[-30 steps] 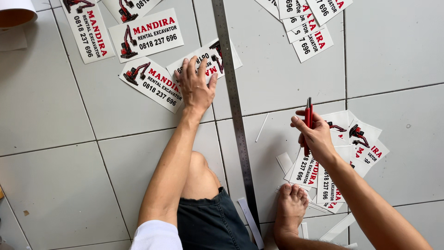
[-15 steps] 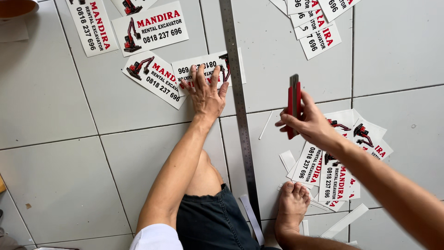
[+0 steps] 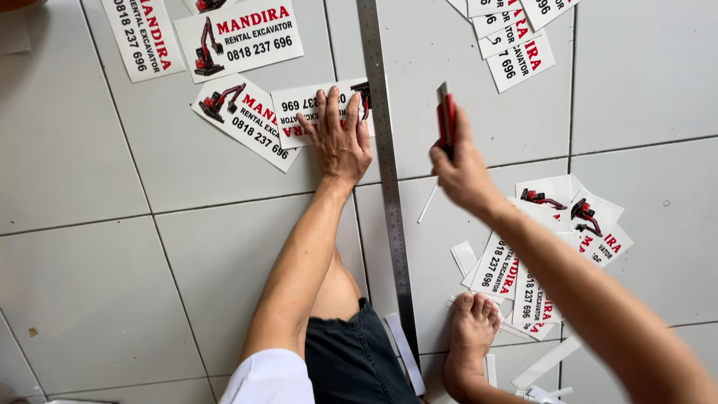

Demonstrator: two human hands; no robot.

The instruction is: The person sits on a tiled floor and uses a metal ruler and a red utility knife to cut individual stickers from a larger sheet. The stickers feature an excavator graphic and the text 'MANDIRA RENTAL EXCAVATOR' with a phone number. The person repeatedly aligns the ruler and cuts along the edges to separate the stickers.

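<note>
Tiled floor (image 3: 90, 247) carries everything, seen from above. Far-left top edge: a white printed card (image 3: 138, 34) w/ red and black lettering, cut off by the frame. Next to it a bigger card (image 3: 243, 36) w/ a red digger picture, lying flat. Below that, a tilted card (image 3: 243, 120), its right end tucked under another one.

Left hand (image 3: 340, 142) lies flat, fingers spread, palm down on the pressed card (image 3: 318, 112), which sits just left of the ruler w/ its right edge touching or slipping under it; can't tell which. Hand grips nothing, just presses.

Long steel ruler (image 3: 389, 194) runs from the top edge of the floor down toward the person's lap, roughly along a tile seam. Dark shorts (image 3: 351, 359) and a bare knee sit btw forearm and ruler; white sleeve at the bottom edge.

Right of the ruler: right hand (image 3: 464, 168) closed round a red box cutter (image 3: 446, 116), blade end pointing up, held above the floor and apart from the ruler. A thin white strip (image 3: 428, 203) lies just below it.

Bare foot (image 3: 471, 340) rests near the bottom edge, toes touching a loose pile of cards (image 3: 553, 224) and white offcut strips (image 3: 550, 363). Top right: another stack of cards (image 3: 516, 45), overlapping.
</note>
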